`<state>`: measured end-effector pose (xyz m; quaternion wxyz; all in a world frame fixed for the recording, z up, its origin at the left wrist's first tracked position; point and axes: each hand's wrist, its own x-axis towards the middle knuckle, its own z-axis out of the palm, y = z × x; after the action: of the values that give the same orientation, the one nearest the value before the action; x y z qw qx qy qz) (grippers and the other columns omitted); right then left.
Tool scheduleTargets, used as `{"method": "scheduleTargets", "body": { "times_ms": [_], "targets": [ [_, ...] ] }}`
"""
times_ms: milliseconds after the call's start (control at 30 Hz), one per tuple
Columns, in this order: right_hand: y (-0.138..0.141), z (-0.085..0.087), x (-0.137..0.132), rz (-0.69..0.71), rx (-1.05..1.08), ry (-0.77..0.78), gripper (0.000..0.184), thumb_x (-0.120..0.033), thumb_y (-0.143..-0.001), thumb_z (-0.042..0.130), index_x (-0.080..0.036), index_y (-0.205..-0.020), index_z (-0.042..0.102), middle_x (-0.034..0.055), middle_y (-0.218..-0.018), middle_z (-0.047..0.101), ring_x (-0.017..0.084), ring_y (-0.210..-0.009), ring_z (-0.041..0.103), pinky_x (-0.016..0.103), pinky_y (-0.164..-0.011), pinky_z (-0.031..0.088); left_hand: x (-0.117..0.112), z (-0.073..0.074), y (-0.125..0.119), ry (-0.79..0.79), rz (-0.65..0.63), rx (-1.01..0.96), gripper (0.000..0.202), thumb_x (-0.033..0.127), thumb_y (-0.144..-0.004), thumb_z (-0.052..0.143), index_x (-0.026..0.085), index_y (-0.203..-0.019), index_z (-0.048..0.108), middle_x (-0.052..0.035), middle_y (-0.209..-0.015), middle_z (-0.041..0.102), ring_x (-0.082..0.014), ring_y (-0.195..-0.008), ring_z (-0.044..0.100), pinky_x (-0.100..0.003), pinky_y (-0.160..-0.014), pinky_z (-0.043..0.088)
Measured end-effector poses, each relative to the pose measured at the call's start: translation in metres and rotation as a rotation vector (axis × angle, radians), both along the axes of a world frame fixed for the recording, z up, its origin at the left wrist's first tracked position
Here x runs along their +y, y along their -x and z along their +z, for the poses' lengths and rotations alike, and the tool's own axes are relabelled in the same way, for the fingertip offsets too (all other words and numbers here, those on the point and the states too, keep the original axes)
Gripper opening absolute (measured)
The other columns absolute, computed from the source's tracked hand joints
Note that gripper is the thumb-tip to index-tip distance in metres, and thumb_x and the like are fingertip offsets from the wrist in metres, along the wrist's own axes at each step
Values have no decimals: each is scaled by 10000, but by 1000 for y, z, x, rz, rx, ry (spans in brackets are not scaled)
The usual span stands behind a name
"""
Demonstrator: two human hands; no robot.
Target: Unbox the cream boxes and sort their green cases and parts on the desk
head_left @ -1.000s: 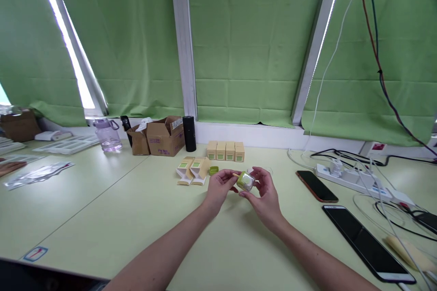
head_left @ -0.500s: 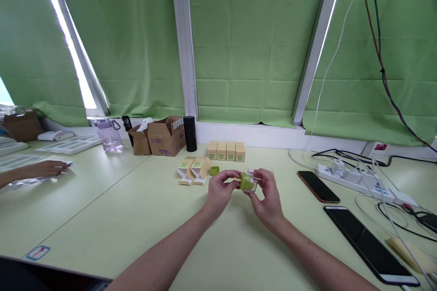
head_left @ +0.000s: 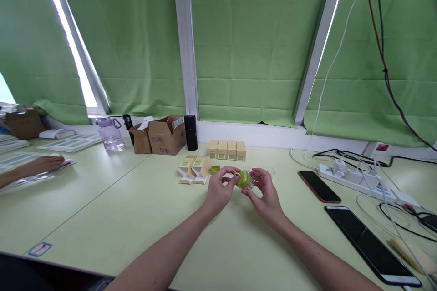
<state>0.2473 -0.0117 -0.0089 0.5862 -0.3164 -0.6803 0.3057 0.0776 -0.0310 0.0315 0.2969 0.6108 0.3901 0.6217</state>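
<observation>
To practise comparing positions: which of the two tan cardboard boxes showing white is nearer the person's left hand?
The right tan cardboard box, between its left twin and the small green plastic piece, is nearer the left hand.

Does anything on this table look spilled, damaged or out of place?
Nothing clearly looks spilled or damaged. The messiest spot is the cables looping loosely around the power strip at the right; by contrast, four small boxes stand in a neat row.

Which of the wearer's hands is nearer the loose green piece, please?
Left: the left hand is close in front of the green piece; the right hand is farther right.
</observation>
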Motion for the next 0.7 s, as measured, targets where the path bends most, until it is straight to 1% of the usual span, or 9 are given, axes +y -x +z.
{"method": "scheduleTargets", "body": {
  "times_ms": [133, 233, 400, 533, 700],
  "targets": [
    [-1, 0, 1, 13, -42, -19, 530, -343, -863, 762, -302, -1315, 487, 96, -1313, 603, 283, -1253, 598, 503, -1018, 582, 4, -4, 2, 28, 34, 54, 167, 352, -915, 662, 188, -930, 695, -87, -1031, 747, -222, -954, 707, -316, -770, 566],
    [-2, 0, 1, 35, -79, -34, 525, -326, -876, 733, -303, -1334, 478, 96, -1321, 608, 282, -1265, 593, 500, -1016, 576, 7, -5, 2, 52, 32, 79, 189, 367, -919, 653, 183, -927, 695, -86, -996, 743, -217, -920, 700, -311, -745, 557],
    [-3, -2, 2, 32, -86, 7, 522, -324, -877, 723, -305, -1335, 474, 89, -1258, 645, 272, -1207, 629, 500, -1015, 565, 9, -8, 3, 86, 29, 118, 201, 373, -908, 655, 178, -920, 705, -86, -960, 740, -218, -906, 698, -306, -727, 548],
    [-2, -4, 4, 50, -55, 48, 528, -341, -871, 734, -313, -1327, 469, 84, -1231, 653, 269, -1175, 648, 498, -995, 574, 11, -7, 4, 103, 26, 95, 192, 362, -878, 676, 177, -909, 719, -92, -954, 752, -229, -913, 710, -322, -751, 555],
    [-2, -4, 4, 77, -50, 69, 520, -331, -879, 721, -319, -1328, 459, 83, -1236, 645, 261, -1169, 649, 478, -961, 589, 10, -5, 5, 101, 55, 140, 168, 345, -871, 682, 196, -883, 757, -84, -971, 784, -233, -923, 723, -337, -786, 545]
  ]
}}
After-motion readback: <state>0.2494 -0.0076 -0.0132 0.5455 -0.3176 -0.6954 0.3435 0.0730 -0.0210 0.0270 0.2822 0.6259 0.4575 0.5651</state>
